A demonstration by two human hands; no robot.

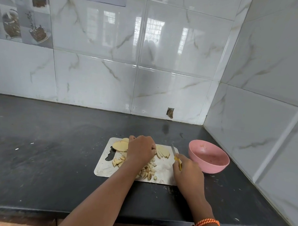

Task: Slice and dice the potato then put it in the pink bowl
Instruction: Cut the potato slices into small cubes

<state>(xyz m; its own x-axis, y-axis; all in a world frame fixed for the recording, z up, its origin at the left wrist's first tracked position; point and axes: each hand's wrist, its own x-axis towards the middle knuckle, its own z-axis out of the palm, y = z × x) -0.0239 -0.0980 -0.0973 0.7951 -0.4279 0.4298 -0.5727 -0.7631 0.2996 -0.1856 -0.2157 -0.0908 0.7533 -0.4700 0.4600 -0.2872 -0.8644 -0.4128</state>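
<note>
Now, left hand (pixel 141 151) curled on potato slices (pixel 162 151) (several), right hand (pixel 187 172) gripping one knife (pixel 176 156).

A dark stone worktop (pixel 48 150) fills the lower frame, meeting glossy white marble-look wall tiles (pixel 179 45) that reflect bright windows; decorative picture tiles (pixel 20 19) upper left.

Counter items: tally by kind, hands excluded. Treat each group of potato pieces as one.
Cutting board: 1
Knife: 1
Pink bowl: 1
Groups of potato slices: 2, one at the board's far left, one by the knife
Diced potato pile: 1
Total: 6
</note>
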